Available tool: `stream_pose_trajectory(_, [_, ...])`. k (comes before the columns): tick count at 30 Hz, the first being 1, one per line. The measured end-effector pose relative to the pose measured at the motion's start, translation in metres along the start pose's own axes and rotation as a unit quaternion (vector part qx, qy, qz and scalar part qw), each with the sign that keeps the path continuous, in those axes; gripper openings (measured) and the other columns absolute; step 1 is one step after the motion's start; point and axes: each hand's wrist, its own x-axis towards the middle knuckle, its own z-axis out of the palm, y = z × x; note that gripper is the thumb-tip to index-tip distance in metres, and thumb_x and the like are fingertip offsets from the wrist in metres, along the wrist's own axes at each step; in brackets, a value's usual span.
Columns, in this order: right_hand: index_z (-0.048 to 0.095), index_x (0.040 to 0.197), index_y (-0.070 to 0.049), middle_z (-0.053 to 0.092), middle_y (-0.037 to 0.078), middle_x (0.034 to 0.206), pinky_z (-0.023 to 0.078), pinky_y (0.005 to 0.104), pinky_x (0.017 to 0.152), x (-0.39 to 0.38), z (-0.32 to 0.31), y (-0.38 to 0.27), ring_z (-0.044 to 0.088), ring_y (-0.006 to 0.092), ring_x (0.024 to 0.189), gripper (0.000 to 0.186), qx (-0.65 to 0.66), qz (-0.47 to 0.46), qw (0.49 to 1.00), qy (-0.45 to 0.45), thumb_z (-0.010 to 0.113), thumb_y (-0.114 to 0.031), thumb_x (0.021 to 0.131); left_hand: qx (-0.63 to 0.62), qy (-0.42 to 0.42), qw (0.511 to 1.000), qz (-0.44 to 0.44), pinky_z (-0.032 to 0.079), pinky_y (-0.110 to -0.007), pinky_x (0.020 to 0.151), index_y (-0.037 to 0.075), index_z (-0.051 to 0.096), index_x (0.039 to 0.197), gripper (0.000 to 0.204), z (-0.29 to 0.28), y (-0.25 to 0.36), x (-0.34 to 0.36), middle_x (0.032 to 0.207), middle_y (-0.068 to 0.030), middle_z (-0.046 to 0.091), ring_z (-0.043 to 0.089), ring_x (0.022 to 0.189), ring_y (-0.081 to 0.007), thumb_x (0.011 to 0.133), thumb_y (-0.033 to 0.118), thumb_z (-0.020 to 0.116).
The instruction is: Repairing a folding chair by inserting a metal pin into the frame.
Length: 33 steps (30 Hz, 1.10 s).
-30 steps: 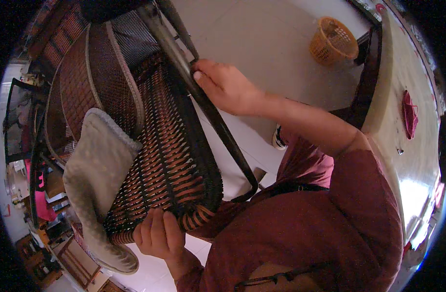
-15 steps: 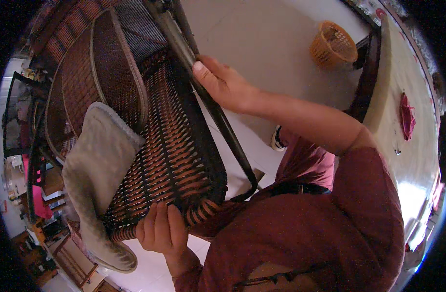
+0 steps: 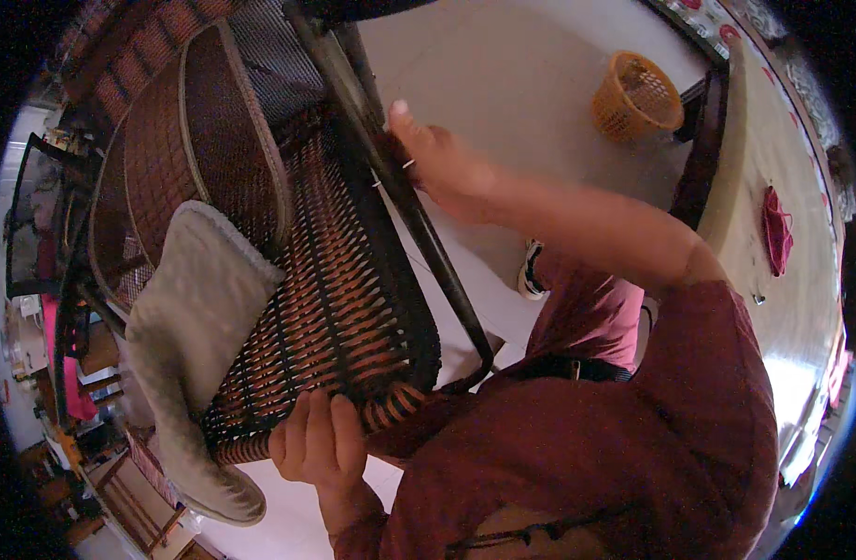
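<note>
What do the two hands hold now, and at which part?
Both hold the wicker chair: the left hand grips its woven front edge, the right hand grips the dark metal frame bar.

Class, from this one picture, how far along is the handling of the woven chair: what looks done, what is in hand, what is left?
Done: the woven chair is tipped up, its grey cushion hanging against it. In hand: the left hand grips the front edge; the right hand holds the dark frame bar. Left: it is not set down level.
</note>
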Motion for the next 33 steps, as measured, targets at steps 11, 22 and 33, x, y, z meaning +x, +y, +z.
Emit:
stream_pose_trajectory(11, [0.046, 0.115, 0.001, 0.053, 0.013, 0.105, 0.034, 0.0373, 0.090, -0.007, 0.003, -0.005, 0.046, 0.0215, 0.097, 0.062, 0.282, 0.016, 0.959, -0.029, 0.031, -0.054, 0.090, 0.040, 0.024, 0.999, 0.012, 0.038, -0.031, 0.053, 0.011, 0.053, 0.085, 0.007, 0.004, -0.004, -0.007, 0.077, -0.0041, 0.062, 0.061, 0.065, -0.0207, 0.080, 0.009, 0.055])
stream_pose_trajectory(22, [0.045, 0.119, -0.003, 0.051, 0.008, 0.110, 0.036, 0.0360, 0.089, 0.005, -0.014, 0.050, 0.047, 0.0229, 0.099, 0.042, 0.392, 0.017, 0.916, -0.085, 0.036, -0.034, 0.093, 0.047, 0.034, 0.998, 0.032, 0.037, -0.032, 0.048, 0.010, 0.052, 0.082, 0.013, 0.005, -0.012, 0.004, 0.074, -0.0040, 0.059, 0.057, 0.061, -0.0208, 0.083, 0.023, 0.056])
stream_pose_trajectory(33, [0.056, 0.111, -0.003, 0.060, -0.002, 0.091, 0.045, 0.0201, 0.076, 0.002, -0.004, 0.083, 0.053, 0.0044, 0.084, 0.027, 0.223, -0.194, 0.955, -0.022, 0.057, -0.005, 0.084, 0.074, 0.028, 0.997, 0.024, 0.041, -0.034, 0.051, 0.009, 0.054, 0.077, 0.020, 0.001, -0.011, 0.010, 0.071, -0.0037, 0.057, 0.056, 0.059, -0.0229, 0.080, 0.029, 0.059])
